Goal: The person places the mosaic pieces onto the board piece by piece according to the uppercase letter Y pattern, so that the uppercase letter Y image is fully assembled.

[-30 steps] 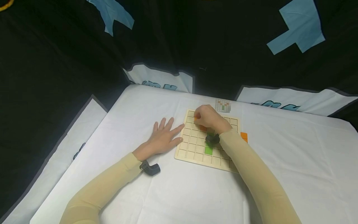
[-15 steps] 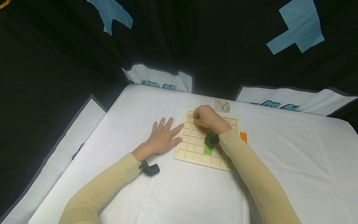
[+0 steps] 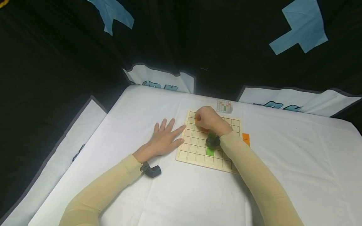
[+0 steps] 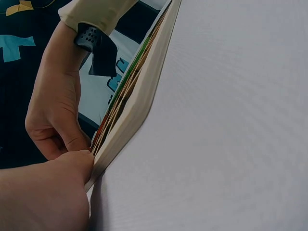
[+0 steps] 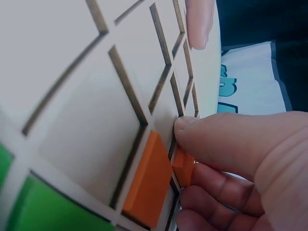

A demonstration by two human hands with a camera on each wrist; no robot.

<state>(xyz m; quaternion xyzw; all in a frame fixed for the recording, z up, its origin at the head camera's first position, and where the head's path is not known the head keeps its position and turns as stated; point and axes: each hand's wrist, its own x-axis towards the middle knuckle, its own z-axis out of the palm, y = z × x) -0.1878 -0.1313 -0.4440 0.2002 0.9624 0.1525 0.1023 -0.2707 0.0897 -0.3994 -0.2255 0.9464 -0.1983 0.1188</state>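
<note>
At the gridded board (image 3: 194, 148), a plain orange tile (image 5: 183, 167) is being pinched by the right hand (image 3: 210, 118); leftward, the left hand (image 3: 163, 141) is being held wide-fingered; illegible blue lettering (image 3: 293, 108) is showing beyond.

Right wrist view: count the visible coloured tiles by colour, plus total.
Orange tiles: 2, one of them pinched by the right hand
Green tiles: 2, both cut off by the picture's edge
Total: 4

The dark wrist camera (image 3: 213, 142) at the right hand (image 3: 210, 118) has edged very slightly leftward over the gridded board (image 3: 194, 148).
</note>
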